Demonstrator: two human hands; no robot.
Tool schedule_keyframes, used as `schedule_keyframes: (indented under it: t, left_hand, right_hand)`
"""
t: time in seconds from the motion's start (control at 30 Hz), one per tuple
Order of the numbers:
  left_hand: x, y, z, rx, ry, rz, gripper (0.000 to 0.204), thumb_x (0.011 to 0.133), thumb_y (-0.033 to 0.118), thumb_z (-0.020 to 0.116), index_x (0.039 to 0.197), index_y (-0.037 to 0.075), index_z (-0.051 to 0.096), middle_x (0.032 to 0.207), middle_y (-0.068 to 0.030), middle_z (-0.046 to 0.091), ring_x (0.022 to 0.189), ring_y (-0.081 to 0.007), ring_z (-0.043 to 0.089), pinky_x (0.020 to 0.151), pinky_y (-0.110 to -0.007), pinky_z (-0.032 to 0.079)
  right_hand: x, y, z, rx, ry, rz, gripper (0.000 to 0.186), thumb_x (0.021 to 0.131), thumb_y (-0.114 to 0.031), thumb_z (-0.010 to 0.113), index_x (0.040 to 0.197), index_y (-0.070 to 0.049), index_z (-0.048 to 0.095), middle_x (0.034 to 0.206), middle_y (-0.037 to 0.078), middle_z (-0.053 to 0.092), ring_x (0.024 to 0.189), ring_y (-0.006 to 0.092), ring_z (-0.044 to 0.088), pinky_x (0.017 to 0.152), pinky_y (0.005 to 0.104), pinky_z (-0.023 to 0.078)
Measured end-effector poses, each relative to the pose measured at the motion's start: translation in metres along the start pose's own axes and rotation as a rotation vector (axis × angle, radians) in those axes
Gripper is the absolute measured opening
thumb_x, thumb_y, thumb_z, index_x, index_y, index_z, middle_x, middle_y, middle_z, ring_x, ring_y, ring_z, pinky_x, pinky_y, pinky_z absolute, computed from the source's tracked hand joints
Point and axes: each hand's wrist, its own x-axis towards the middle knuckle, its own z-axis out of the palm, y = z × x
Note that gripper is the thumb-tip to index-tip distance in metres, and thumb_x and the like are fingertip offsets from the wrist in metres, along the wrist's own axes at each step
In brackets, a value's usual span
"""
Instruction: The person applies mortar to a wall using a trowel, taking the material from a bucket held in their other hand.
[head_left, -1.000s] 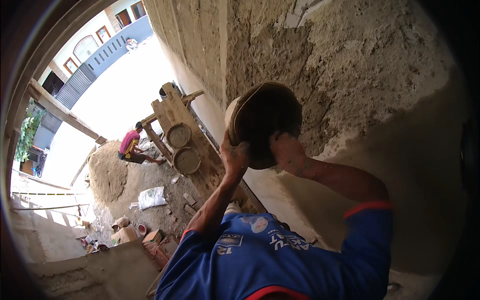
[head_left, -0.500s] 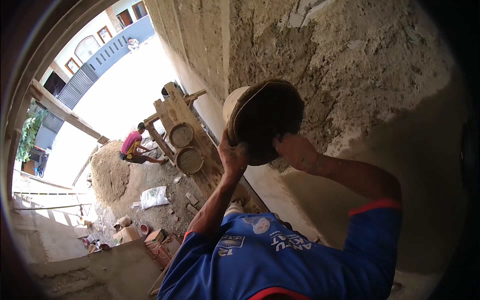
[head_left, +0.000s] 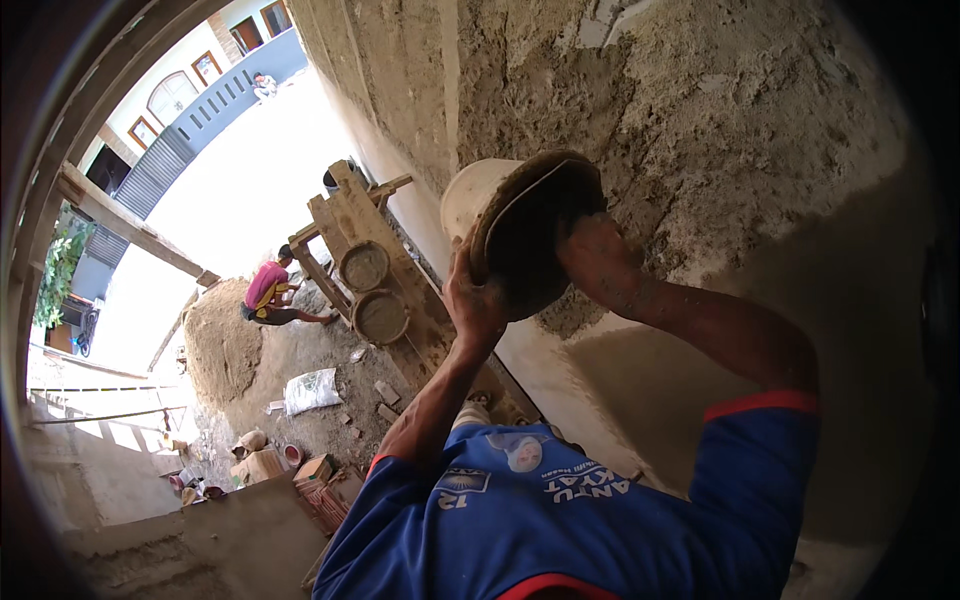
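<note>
grasps bucket [head_left: 472, 196] with left hand [head_left: 475, 302]; cannot tell about right hand [head_left: 602, 264]; looks stiff, likely heavy if loaded; best held by rim

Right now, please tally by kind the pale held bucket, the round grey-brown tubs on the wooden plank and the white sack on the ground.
Pale held bucket: 1
Round grey-brown tubs on wooden plank: 2
White sack: 1
Total: 4

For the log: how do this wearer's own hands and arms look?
The left hand and right hand are gloveless, the right wrist apparently specked with mortar. Forearms are bare below blue sleeves with red cuffs. No watch shows.
</note>
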Motion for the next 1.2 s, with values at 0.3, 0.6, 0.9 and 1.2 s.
schedule_keyframes:
  t: [0.3, 0.6, 0.9, 1.2]
  left_hand:
    - [-0.002, -0.001, 0.01, 0.415, -0.122, -0.065, 0.06, 0.076, 0.014, 0.059, 0.134, 0.027, 0.052, 0.134, -0.032, 0.045, 0.11, -0.0453, 0.057, 0.091, -0.047, 0.048]
    - [-0.013, -0.038, 0.03, 0.718, -0.234, -0.307, 0.059, 0.074, 0.019, 0.059, 0.133, 0.026, 0.052, 0.129, -0.0269, 0.05, 0.11, -0.0411, 0.057, 0.089, -0.049, 0.047]
    - [0.026, -0.032, -0.028, -0.292, -0.04, -0.22, 0.051, 0.07, -0.003, 0.054, 0.121, -0.006, 0.054, 0.107, -0.0132, 0.066, 0.096, -0.0197, 0.063, 0.085, -0.031, 0.05]
    - [0.053, -0.022, -0.08, -0.375, 0.118, -0.243, 0.057, 0.072, -0.003, 0.055, 0.128, -0.005, 0.046, 0.108, -0.0117, 0.063, 0.089, -0.0197, 0.064, 0.078, -0.03, 0.053]
  right_hand:
    - [-0.024, -0.015, 0.046, 0.539, -0.014, -0.14, 0.015, 0.076, -0.01, 0.057, 0.086, -0.001, 0.064, 0.081, 0.021, 0.067, 0.075, 0.032, 0.068, 0.062, 0.0424, 0.056]
    - [-0.032, -0.072, 0.102, 1.314, 0.105, -0.023, 0.036, 0.08, -0.021, 0.066, 0.11, 0.0, 0.06, 0.086, 0.022, 0.066, 0.075, 0.0328, 0.067, 0.071, 0.0439, 0.053]
    - [-0.038, -0.024, 0.064, 1.87, -0.139, 0.369, 0.048, 0.083, -0.017, 0.069, 0.127, -0.004, 0.056, 0.069, 0.002, 0.058, 0.053, 0.0082, 0.052, 0.048, 0.0259, 0.044]
    - [-0.018, 0.054, -0.048, 1.261, -0.012, 0.131, 0.045, 0.073, -0.018, 0.079, 0.111, -0.004, 0.057, 0.092, 0.013, 0.065, 0.081, 0.0208, 0.064, 0.069, 0.0338, 0.049]
